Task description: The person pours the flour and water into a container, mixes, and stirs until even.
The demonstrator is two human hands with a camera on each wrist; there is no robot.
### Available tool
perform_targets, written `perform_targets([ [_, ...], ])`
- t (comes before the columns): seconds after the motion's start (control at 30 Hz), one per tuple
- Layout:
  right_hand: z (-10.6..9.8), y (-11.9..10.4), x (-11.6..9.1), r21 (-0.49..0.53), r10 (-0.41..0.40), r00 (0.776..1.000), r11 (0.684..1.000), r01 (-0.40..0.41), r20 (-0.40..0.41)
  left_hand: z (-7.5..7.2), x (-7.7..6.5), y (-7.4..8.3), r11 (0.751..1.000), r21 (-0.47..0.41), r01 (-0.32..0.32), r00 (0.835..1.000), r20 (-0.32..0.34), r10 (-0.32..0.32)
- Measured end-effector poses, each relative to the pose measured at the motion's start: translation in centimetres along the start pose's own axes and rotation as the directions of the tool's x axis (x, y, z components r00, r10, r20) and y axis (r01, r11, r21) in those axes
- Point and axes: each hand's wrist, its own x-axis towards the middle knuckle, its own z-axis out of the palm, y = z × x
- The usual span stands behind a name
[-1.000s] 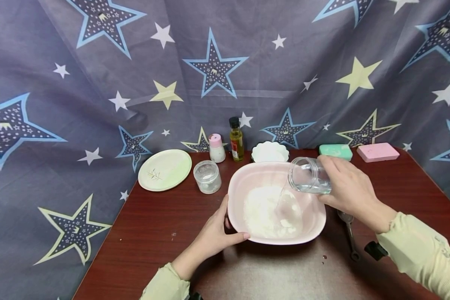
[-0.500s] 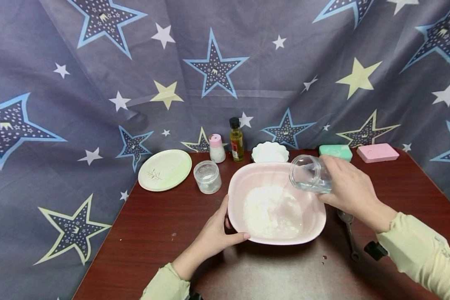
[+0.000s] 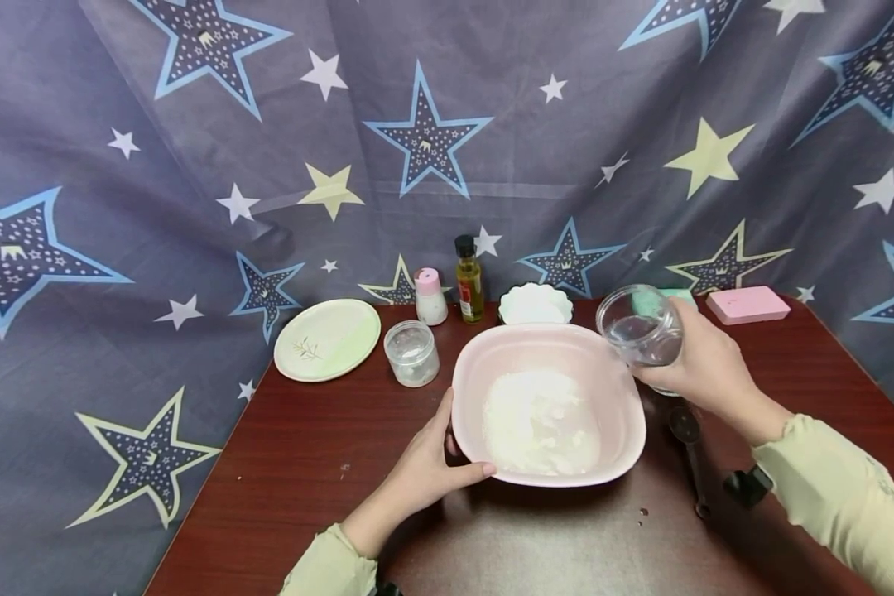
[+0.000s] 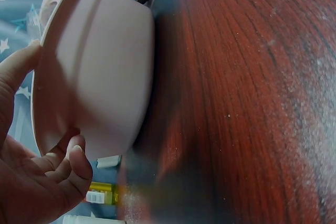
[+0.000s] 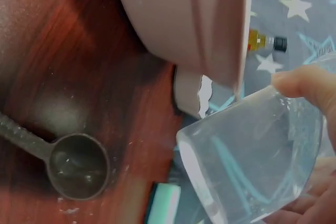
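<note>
A pale pink basin (image 3: 620,406) stands on the table with white powder (image 3: 517,418) and some liquid in its bottom. My left hand (image 3: 420,472) grips the basin's left side, thumb at the rim and fingers against the outer wall, as the left wrist view shows. Beyond the basin's right rim, my right hand (image 3: 715,360) holds a clear jar (image 3: 644,335) tilted slightly towards the basin, with water inside. In the right wrist view, thumb and fingers wrap the jar (image 5: 247,150). Below it lies a dark measuring spoon (image 5: 79,166) with a wet-looking bowl.
Left of the basin are an oval plate (image 3: 328,339) and a small clear tub (image 3: 412,354). A pink-capped shaker (image 3: 430,298), an oil bottle (image 3: 469,281) and a white scalloped bowl (image 3: 536,304) line the back. A pink block (image 3: 748,305) and a green block (image 3: 678,295) sit back right.
The thin stream of water from the jar into the basin has stopped. My right hand has moved right and turned the jar more upright. The left hand keeps its grip on the basin.
</note>
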Motion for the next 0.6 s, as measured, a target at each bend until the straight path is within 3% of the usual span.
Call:
perform_targets([
  [0.17,0.5,2.2,0.5,0.095,0.111,0.993,0.990,-0.108,-0.037,0.0,-0.1,0.0,1.000,-0.006,0.001,1.000,0.000,-0.001],
  [0.37,1.5,5.2,0.9,0.186,0.267,0.963,0.948,-0.257,-0.026,-0.1,-0.1,-0.1,1.000,-0.016,0.009,1.000,0.008,-0.008],
  [0.6,2.4,7.6,0.7,0.283,0.344,0.939,0.900,-0.332,0.007,0.0,-0.2,-0.1,1.000,-0.013,-0.003,1.000,0.007,0.003],
])
